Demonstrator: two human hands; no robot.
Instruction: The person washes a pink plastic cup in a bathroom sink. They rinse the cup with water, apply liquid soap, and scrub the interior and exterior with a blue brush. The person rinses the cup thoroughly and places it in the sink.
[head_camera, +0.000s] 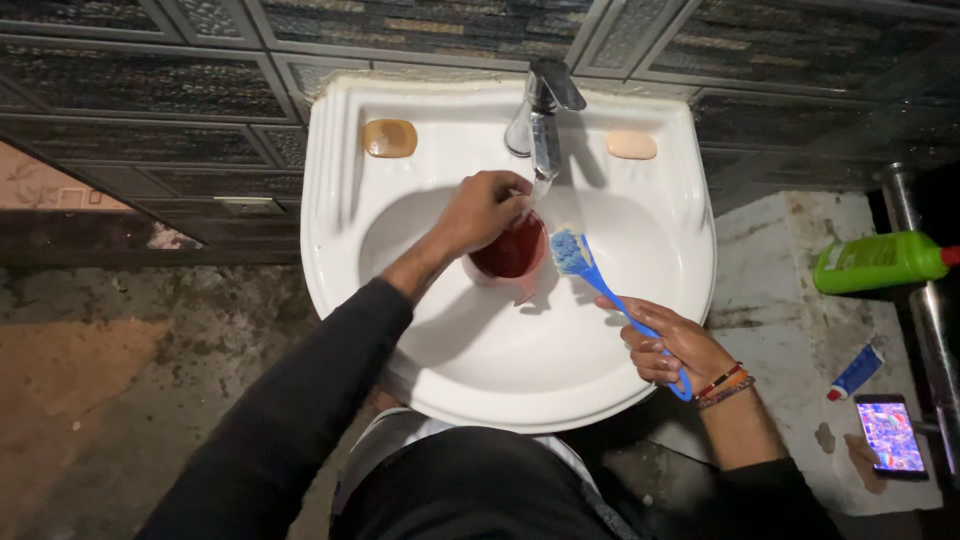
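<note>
At frame centre, the left hand (483, 208) is gripping a red cup (510, 250), fingers curled over its rim, filling it under the tap (543, 110) in the white basin (660, 240). Lower right, the right hand (672, 345) is wrapping closed fingers around a blue brush (590, 270) (bristles up), which looks due to go into the cup next.

Glossy white ceramic for the basin (400, 290). Above it, polished metal for the tap (542, 110); inside it, translucent red plastic for the cup (510, 250), smooth blue plastic for the brush (600, 285). Right of it, rough stained stone for the ledge (780, 300).

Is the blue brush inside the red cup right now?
No. The right hand holds the blue brush beside the red cup, which the left hand holds under the tap.
</note>
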